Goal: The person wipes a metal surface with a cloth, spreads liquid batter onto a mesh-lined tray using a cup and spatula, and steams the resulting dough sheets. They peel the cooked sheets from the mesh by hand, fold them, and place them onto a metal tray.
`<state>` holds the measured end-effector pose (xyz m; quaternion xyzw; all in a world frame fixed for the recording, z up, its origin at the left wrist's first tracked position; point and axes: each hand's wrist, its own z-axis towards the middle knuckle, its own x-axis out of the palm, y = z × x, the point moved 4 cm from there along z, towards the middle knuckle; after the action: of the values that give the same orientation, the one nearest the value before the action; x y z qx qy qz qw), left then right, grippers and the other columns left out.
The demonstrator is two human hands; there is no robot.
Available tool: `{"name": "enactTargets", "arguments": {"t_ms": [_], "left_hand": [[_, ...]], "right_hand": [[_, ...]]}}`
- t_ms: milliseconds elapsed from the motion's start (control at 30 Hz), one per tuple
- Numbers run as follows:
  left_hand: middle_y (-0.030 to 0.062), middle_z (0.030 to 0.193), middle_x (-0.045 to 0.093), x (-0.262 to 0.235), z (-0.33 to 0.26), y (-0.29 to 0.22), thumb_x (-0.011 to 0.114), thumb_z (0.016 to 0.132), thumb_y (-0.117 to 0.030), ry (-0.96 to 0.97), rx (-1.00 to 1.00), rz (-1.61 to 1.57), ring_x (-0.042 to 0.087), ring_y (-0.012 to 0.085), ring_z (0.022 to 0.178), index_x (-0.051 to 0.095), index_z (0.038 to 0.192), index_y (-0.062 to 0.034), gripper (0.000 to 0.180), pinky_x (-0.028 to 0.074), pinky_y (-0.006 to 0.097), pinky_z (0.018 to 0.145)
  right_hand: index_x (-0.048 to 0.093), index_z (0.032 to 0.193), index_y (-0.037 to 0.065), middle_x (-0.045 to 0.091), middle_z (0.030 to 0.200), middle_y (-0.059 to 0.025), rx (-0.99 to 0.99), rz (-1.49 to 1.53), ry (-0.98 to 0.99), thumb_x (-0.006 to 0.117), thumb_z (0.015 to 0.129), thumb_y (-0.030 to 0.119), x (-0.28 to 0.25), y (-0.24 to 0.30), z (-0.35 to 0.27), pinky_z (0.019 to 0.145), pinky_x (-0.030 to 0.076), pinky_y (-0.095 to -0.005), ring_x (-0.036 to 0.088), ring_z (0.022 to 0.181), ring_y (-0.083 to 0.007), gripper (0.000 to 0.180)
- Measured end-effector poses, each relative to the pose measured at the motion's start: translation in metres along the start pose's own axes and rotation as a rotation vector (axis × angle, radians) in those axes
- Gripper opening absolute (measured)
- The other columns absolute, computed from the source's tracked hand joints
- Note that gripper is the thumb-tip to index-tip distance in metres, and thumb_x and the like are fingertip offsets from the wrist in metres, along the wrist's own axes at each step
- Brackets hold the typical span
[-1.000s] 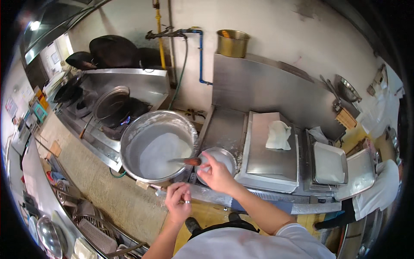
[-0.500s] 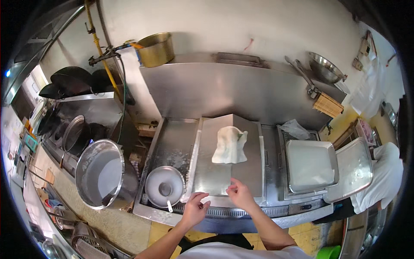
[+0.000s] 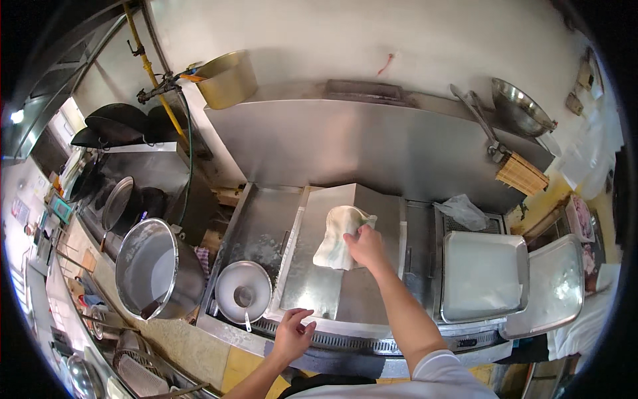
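A long steel counter [image 3: 266, 229] is set against a steel backsplash [image 3: 345, 143]. On the counter's middle, a flat steel lid [image 3: 359, 266] is laid, sloping toward the near edge. At the left, a large steel pot [image 3: 156, 269] is stood beside the counter, and a round strainer [image 3: 242, 291] is rested in the counter's left tray. To the right, a rectangular tray [image 3: 482, 276] with a pale filling is seen, and a second lid [image 3: 557, 286] is propped beside it. A white cloth [image 3: 337, 236] is laid crumpled on the upper part of the flat lid. The cloth is gripped at its right edge by the right hand [image 3: 365, 245], fingers closed on the fabric. The left hand [image 3: 292, 332] is rested on the lid's near edge, fingers loosely curled, holding nothing.
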<state>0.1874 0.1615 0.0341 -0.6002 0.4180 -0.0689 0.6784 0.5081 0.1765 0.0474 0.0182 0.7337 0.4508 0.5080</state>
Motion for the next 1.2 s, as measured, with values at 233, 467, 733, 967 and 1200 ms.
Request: {"name": "enactTargets", "arguments": {"t_ms": [233, 467, 733, 967, 1200], "left_hand": [[0.0158, 0.120, 0.067, -0.006, -0.044, 0.038, 0.078, 0.091, -0.011, -0.065, -0.096, 0.063, 0.070, 0.0196, 0.070, 0.074, 0.119, -0.0077, 0.029, 0.059, 0.033, 0.067], [0.0162, 0.121, 0.066, 0.003, -0.101, 0.058, 0.079, 0.089, -0.010, 0.000, -0.087, 0.031, 0.070, 0.0215, 0.072, 0.073, 0.121, -0.0086, 0.032, 0.060, 0.034, 0.067], [0.0185, 0.127, 0.064, 0.045, -0.144, 0.044, 0.078, 0.089, -0.009, 0.139, 0.063, 0.006, 0.072, 0.0262, 0.079, 0.072, 0.123, -0.0088, 0.035, 0.061, 0.034, 0.070], [0.0185, 0.126, 0.064, 0.113, -0.181, 0.042, 0.077, 0.090, -0.009, 0.193, 0.131, -0.104, 0.071, 0.0258, 0.081, 0.072, 0.123, -0.0082, 0.034, 0.060, 0.034, 0.072], [0.0175, 0.126, 0.064, 0.153, -0.204, 0.007, 0.080, 0.089, -0.010, 0.178, 0.182, -0.101, 0.067, 0.0229, 0.076, 0.073, 0.124, -0.0107, 0.036, 0.059, 0.034, 0.072]], "right_hand": [[0.068, 0.115, -0.001, 0.072, 0.108, -0.0222, -0.173, 0.110, -0.137, 0.076, 0.088, 0.027, 0.031, -0.029, -0.022, 0.086, 0.056, -0.0496, 0.071, 0.096, -0.0395, 0.040], [0.068, 0.121, 0.004, 0.071, 0.108, -0.0169, -0.202, 0.236, -0.027, 0.071, 0.091, 0.017, 0.022, -0.039, -0.168, 0.078, 0.058, -0.0425, 0.072, 0.082, -0.0280, 0.032], [0.066, 0.125, 0.001, 0.069, 0.111, -0.0194, -0.278, 0.098, 0.072, 0.073, 0.091, 0.019, 0.010, -0.075, -0.324, 0.079, 0.058, -0.0444, 0.072, 0.087, -0.0330, 0.039], [0.070, 0.121, 0.001, 0.068, 0.115, -0.0235, -0.112, 0.020, 0.105, 0.072, 0.090, 0.023, -0.054, -0.137, -0.396, 0.090, 0.056, -0.0480, 0.069, 0.102, -0.0411, 0.038], [0.073, 0.113, 0.001, 0.073, 0.103, -0.0231, -0.018, 0.035, -0.164, 0.076, 0.085, 0.022, -0.149, -0.252, -0.348, 0.083, 0.058, -0.0481, 0.071, 0.089, -0.0426, 0.035]]}}
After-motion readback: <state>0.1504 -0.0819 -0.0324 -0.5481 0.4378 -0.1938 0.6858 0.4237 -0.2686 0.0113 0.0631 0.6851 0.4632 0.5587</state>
